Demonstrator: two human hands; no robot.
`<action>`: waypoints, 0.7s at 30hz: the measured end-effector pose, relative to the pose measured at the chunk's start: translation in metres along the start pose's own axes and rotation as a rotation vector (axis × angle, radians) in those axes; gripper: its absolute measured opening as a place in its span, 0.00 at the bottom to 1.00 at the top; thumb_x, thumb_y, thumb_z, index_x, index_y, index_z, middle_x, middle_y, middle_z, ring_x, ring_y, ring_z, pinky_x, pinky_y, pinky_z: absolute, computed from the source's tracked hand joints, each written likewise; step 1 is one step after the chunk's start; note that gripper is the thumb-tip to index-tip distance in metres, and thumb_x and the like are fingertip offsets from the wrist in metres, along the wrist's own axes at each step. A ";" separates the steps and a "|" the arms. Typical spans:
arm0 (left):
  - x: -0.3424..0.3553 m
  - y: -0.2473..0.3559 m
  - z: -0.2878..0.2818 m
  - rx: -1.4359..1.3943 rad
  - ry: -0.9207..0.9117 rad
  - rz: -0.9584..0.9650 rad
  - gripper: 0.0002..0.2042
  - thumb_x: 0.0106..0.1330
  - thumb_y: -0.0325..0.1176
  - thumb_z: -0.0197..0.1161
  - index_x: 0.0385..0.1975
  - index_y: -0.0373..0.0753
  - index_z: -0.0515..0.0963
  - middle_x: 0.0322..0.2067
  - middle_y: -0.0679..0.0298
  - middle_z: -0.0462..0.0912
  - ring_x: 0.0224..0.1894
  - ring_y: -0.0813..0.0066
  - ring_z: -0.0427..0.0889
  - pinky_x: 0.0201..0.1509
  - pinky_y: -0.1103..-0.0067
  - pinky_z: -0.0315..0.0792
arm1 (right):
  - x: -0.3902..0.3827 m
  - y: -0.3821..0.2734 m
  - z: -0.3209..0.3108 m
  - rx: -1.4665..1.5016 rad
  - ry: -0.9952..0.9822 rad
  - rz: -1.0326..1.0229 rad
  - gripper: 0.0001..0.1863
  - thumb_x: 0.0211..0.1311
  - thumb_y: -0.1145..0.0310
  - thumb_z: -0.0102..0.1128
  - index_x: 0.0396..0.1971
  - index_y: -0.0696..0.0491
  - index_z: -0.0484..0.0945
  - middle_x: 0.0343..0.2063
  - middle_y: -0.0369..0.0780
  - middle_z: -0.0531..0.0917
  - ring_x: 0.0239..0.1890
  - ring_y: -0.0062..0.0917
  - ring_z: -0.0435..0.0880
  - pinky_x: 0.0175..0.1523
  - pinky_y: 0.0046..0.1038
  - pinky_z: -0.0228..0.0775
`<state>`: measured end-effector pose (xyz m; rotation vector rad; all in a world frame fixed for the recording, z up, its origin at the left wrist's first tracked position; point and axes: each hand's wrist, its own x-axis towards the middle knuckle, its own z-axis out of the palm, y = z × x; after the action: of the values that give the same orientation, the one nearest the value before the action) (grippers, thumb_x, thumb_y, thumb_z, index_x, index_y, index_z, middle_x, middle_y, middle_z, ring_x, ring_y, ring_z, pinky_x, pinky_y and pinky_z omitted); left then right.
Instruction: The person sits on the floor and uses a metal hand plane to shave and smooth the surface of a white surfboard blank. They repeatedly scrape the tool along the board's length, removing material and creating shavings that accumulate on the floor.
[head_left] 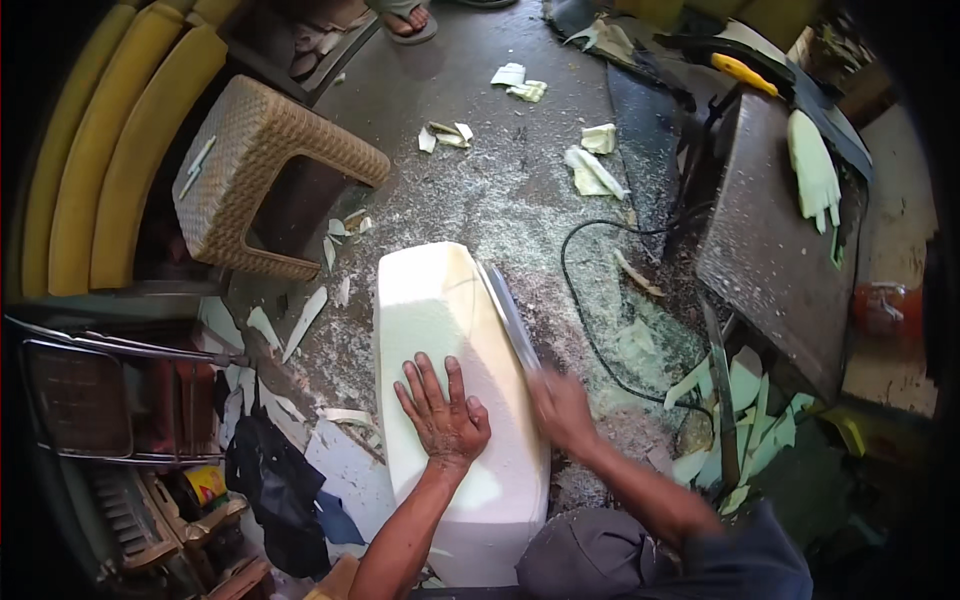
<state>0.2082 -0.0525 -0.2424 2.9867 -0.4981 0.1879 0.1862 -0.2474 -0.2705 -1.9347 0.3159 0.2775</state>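
Note:
A long, pale foam block (425, 310), shaped like a seat cushion, lies lengthwise in front of me. My left hand (446, 415) presses flat on its top with the fingers spread. On the block's right side, my right hand (562, 408) is closed and slightly blurred, gripping a long-bladed knife (511, 318). The blade points away from me and lies along the foam's right edge, touching it or very close. Its handle is hidden in my fist. Foam crumbs cover the floor around the block.
A woven-pattern plastic stool (240, 180) lies tipped at the left, near stacked yellow cushions (130, 140). A black cable (566, 270) curves across the floor at right, beside a brown panel (770, 240). Foam scraps (592, 175) are scattered about. Another person's sandalled foot (408, 22) is at the far edge.

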 end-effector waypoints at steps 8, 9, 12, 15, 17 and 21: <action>0.007 0.000 -0.001 -0.010 0.006 0.002 0.36 0.65 0.35 0.49 0.77 0.38 0.56 0.76 0.36 0.48 0.79 0.33 0.44 0.78 0.42 0.37 | 0.024 -0.008 -0.006 -0.175 -0.011 -0.174 0.21 0.78 0.61 0.44 0.57 0.57 0.79 0.50 0.56 0.81 0.48 0.47 0.79 0.52 0.47 0.65; 0.003 -0.001 0.000 -0.004 0.011 0.002 0.36 0.65 0.35 0.50 0.77 0.38 0.56 0.76 0.36 0.48 0.79 0.33 0.44 0.78 0.42 0.37 | 0.011 0.001 -0.007 -0.094 -0.026 -0.194 0.20 0.77 0.62 0.45 0.56 0.58 0.79 0.49 0.56 0.82 0.48 0.46 0.80 0.52 0.47 0.66; 0.002 0.001 0.000 0.007 0.025 -0.003 0.35 0.66 0.36 0.49 0.77 0.37 0.56 0.76 0.37 0.49 0.79 0.34 0.45 0.78 0.43 0.38 | 0.025 -0.005 0.000 -0.154 0.054 -0.251 0.18 0.75 0.65 0.48 0.54 0.59 0.79 0.47 0.54 0.83 0.47 0.42 0.81 0.51 0.47 0.66; 0.013 0.013 -0.002 0.016 -0.006 0.055 0.35 0.67 0.36 0.48 0.77 0.36 0.56 0.76 0.37 0.49 0.79 0.34 0.45 0.78 0.44 0.39 | 0.146 -0.048 -0.016 -0.407 -0.034 -0.339 0.19 0.78 0.59 0.45 0.38 0.57 0.80 0.34 0.52 0.83 0.33 0.49 0.75 0.47 0.45 0.64; 0.001 0.009 -0.008 0.013 -0.050 0.023 0.34 0.68 0.37 0.47 0.76 0.36 0.56 0.76 0.37 0.49 0.79 0.34 0.46 0.78 0.44 0.39 | 0.097 -0.020 0.001 -0.225 -0.050 -0.230 0.19 0.77 0.59 0.45 0.37 0.56 0.82 0.36 0.52 0.84 0.33 0.46 0.76 0.48 0.44 0.65; 0.004 -0.001 -0.002 0.022 0.016 -0.019 0.33 0.69 0.37 0.46 0.76 0.36 0.57 0.76 0.38 0.49 0.78 0.35 0.47 0.78 0.43 0.40 | -0.009 0.007 0.006 -0.103 0.195 -0.264 0.20 0.76 0.58 0.48 0.38 0.58 0.84 0.30 0.52 0.84 0.28 0.46 0.78 0.40 0.45 0.70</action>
<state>0.2122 -0.0524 -0.2395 3.0076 -0.4682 0.2176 0.1754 -0.2438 -0.2754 -2.0832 0.1725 -0.0697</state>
